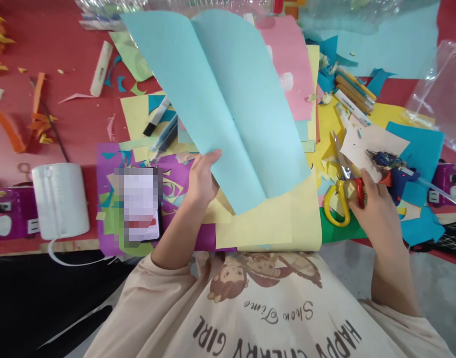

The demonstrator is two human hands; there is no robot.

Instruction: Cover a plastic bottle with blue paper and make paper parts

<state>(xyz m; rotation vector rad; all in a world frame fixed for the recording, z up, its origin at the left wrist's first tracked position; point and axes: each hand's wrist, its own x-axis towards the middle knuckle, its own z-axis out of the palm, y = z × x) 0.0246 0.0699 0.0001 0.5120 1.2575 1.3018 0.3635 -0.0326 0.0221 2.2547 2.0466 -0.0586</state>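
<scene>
- Light blue paper is filling the middle of the view: the big sheet [246, 104] is rising above the work surface, a long crease running down it.
- The left hand [203, 181] is gripping that sheet by its lower left edge, the thumb lying over the front and the other fingers mostly hiding behind.
- Over on the right, the right hand [380, 214] is taking the scissors [338, 204] by their red handle, thumb and forefinger closing on it; how the remaining fingers are sitting, I cannot tell.
- The scissors' yellow loop is facing the sheet side, the metal blades pointing away from the wearer, well apart from the blue sheet.
- Just beyond that hand, a blue glue gun [401, 181] is lying by a torn white paper piece [373, 144].
- Pale yellow sheets [265, 223] are spreading under the blue one, and a pink sheet [287, 64] is showing behind it.
- Left of the left forearm, a phone [141, 204] is resting on purple paper [104, 199] among green and blue scraps, its screen blurred out.
- Further left, a white case [60, 201] is sitting near the table edge, its strap hanging over.
- Pencils [354, 89] are bunching together at upper right, beside blue scraps.
</scene>
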